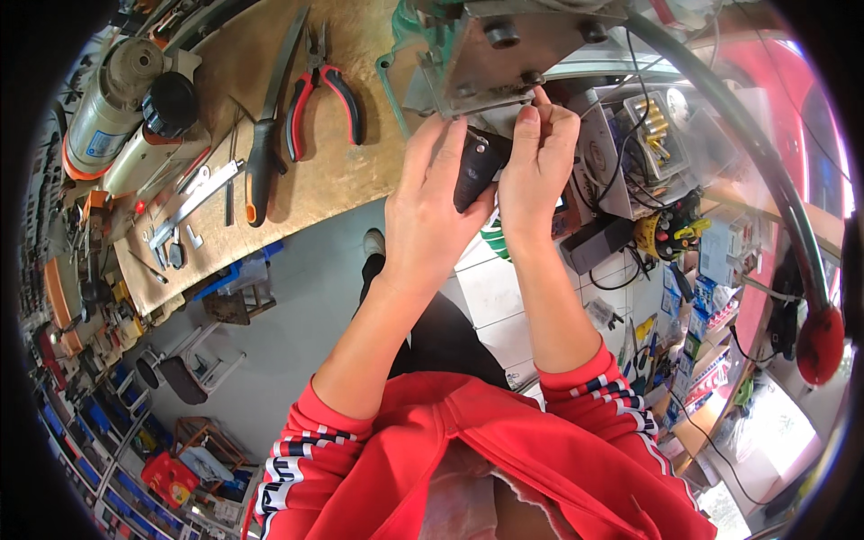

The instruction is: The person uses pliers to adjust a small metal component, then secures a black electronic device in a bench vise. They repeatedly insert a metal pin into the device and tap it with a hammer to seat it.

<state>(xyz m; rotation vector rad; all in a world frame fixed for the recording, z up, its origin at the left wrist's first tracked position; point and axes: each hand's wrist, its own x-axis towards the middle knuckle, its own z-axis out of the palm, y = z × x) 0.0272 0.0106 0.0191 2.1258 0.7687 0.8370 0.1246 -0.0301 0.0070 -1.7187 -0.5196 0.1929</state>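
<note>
Progress (judged): mid-handling. Done so far: the glossy black, rounded, plastic-looking key-fob case (477,171) is off the counter (373,166) and in hand, raised just below the bolted grey metal plate (522,54). Left: release and set-down not yet done. Cannot tell whether the case is whole or has a part loose; its far side is hidden.

Position: case lies between the two hands, tilted, round silver-coloured pin toward its upper end. Left hand (427,202) grasps it, fingers along one side, thumb near the lower end. Right hand (537,171) is at its other side, thumb and fingertips up near the plate's lower edge; cannot tell what they pinch, or whether they touch the plate.

Red-and-black metal pliers (315,94) lie on the counter, apart from both hands.
</note>
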